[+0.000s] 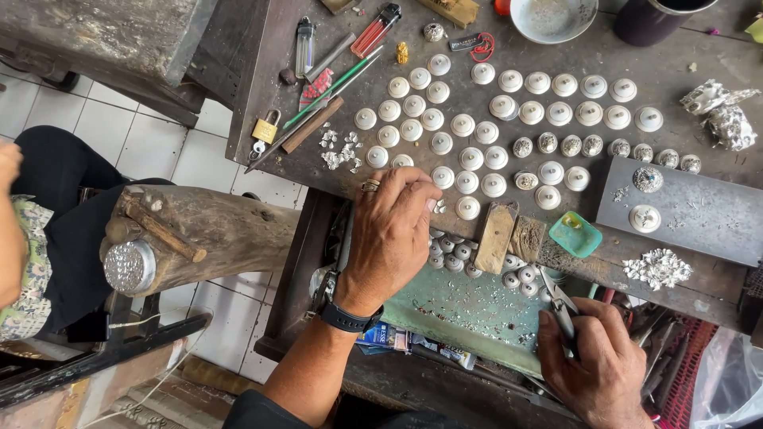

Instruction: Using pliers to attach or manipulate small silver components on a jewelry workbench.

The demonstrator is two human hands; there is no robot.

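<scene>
My left hand (391,230), with a ring and a black wristwatch, rests palm down on the front edge of the dark workbench (548,52), its fingertips next to several white round domed pieces (469,159) laid in rows. My right hand (598,361) is lower right, closed around small metal pliers (559,302) that point up over an open green drawer (469,306) strewn with silver scraps. More domed pieces (449,254) lie along the drawer's back edge. What the left fingertips touch is hidden.
On the bench lie lighters (304,44), pencils and rods (326,91), a brass padlock (265,129), a white bowl (552,17), a small green tray (575,233), a grey metal slab (699,218) and silver filigree (658,268). A wooden stump (199,234) and another seated person (32,230) are at left.
</scene>
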